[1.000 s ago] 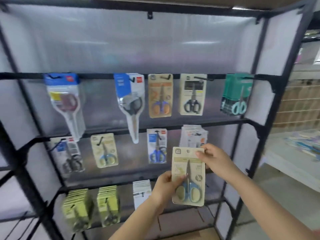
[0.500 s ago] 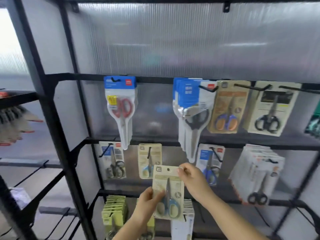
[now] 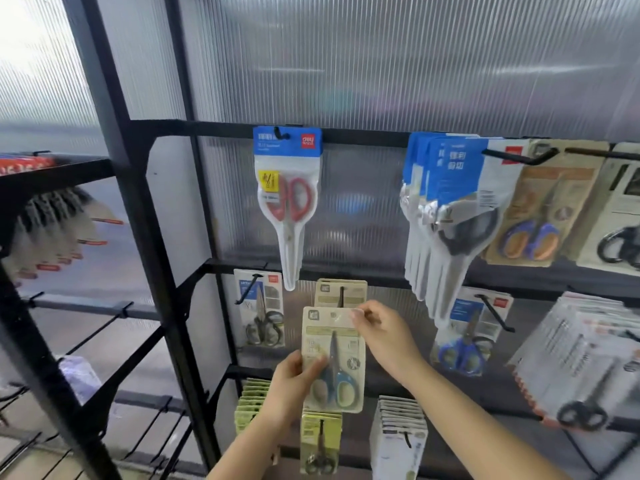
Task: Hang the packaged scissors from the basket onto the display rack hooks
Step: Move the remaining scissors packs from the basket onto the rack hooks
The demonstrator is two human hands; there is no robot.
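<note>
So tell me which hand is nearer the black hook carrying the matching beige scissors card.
Right. The right hand pinches the held beige card's top corner just below the black hook; the left hand grips the card's lower left edge, farther down.

two hands [image 3: 294, 386], one pack of scissors [image 3: 334, 358] held, one red scissors pack [image 3: 287, 202] hanging, one black rack [image 3: 138, 237]

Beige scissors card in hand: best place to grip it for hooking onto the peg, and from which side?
Grip the beige scissors card by its flat side edges, from the front: right hand pinching the top right corner beside the hang hole, left hand steadying the lower left edge. The card is upright and thin, the scissors bulge in the middle, and the hole must stay uncovered for the hook.
</note>
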